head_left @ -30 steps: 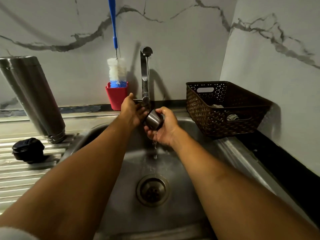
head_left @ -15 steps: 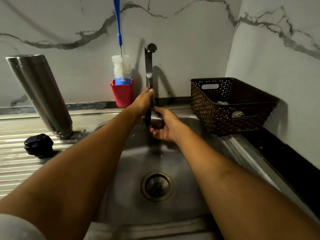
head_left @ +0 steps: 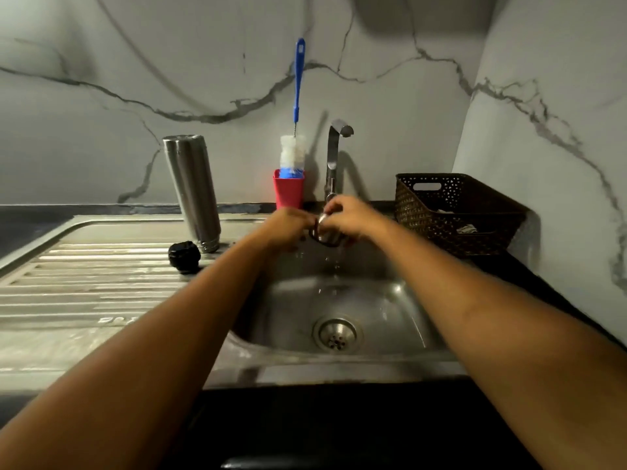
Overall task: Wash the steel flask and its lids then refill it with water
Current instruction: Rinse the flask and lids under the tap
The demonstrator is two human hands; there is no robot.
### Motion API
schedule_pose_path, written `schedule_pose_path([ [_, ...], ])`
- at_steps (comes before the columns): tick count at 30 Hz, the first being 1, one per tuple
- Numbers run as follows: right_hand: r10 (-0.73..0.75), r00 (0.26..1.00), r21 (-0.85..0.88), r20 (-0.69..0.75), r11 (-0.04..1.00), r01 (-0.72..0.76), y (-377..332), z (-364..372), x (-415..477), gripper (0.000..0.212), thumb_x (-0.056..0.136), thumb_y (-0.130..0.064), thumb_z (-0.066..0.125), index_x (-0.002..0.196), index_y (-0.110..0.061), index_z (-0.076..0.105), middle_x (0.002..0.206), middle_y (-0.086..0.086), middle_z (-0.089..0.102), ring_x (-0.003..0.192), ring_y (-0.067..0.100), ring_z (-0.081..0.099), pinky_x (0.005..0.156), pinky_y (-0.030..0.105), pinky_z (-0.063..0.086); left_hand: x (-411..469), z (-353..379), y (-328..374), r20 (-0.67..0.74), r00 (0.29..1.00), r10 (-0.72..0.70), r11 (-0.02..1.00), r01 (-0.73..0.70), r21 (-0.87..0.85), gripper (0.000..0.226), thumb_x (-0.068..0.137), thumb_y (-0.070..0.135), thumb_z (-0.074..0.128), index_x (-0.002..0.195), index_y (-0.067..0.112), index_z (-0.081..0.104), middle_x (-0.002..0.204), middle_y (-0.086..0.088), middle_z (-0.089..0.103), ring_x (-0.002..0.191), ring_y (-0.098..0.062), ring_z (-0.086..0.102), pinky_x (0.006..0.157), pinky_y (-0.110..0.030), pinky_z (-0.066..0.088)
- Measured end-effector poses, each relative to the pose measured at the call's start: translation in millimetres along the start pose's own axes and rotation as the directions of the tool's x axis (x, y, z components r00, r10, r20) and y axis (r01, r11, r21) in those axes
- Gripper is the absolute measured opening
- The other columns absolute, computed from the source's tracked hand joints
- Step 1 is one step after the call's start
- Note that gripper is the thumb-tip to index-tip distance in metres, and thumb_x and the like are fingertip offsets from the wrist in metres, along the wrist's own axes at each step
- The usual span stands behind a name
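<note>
Slip risk: left hand [head_left: 287,228] and right hand [head_left: 353,217] both clutch the wet lid [head_left: 326,232] above the sink [head_left: 390,310]

Sink basin [head_left: 390,310] open above the drain [head_left: 337,334]; tap [head_left: 334,154] and red cup [head_left: 288,191] stand behind it. Left, ribbed drainboard [head_left: 84,266] open in front; flask [head_left: 191,188] and black lid [head_left: 184,253] stand at its rear. Right, basket [head_left: 454,215] stands against the wall [head_left: 559,164]

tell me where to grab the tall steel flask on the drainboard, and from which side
Probably wrap the tall steel flask round its mid-body, coming from the front: it stands mouth-down, a plain cylinder with no handle, and the round black lid sits close by its base, front-left.
</note>
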State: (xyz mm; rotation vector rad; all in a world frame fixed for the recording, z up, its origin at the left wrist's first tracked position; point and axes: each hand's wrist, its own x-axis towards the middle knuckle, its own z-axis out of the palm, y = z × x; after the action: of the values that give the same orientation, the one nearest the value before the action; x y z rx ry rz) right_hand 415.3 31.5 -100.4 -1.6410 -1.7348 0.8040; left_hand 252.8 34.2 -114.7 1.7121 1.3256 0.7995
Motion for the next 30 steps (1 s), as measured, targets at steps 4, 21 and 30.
schedule_pose_path([
  [4,-0.297,0.936,-0.166,-0.189,0.949,0.268,-51.9,-27.7,-26.6,0.034,0.092,-0.021,0.073,0.122,-0.019,0.057,0.112,0.0,0.062,0.099,0.017,0.063,0.082,0.032,0.057,-26.0,-18.6,37.7,-0.253,0.933,0.256,0.957,-0.282,-0.07,0.023,0.107,0.011,0.049,0.118,0.012,0.07,0.122,-0.013,0.07,0.103,-0.021,0.069,0.09,-0.029,0.059],
  [21,-0.157,0.984,-0.175,-0.085,0.975,0.14,-30.0,88.7,-55.0,0.034,0.079,-0.027,0.082,0.107,-0.022,0.062,0.099,0.001,0.068,0.088,0.021,0.066,0.073,0.038,0.059,-97.2,-36.5,-35.6,-0.251,0.965,0.074,0.917,0.033,0.396,0.026,0.089,0.011,0.06,0.102,0.016,0.082,0.099,-0.007,0.077,0.092,-0.025,0.07,0.085,-0.039,0.058],
  [30,-0.18,0.962,0.103,0.203,0.981,0.162,-105.5,180.4,-51.0,0.03,0.09,-0.009,0.066,0.117,-0.021,0.06,0.118,0.01,0.062,0.102,0.03,0.066,0.078,0.046,0.065,-135.1,-137.0,-115.8,-0.448,0.875,-0.186,0.967,0.245,0.077,0.039,0.059,0.019,0.046,0.078,0.0,0.075,0.081,-0.024,0.073,0.081,-0.044,0.072,0.069,-0.04,0.054],
])
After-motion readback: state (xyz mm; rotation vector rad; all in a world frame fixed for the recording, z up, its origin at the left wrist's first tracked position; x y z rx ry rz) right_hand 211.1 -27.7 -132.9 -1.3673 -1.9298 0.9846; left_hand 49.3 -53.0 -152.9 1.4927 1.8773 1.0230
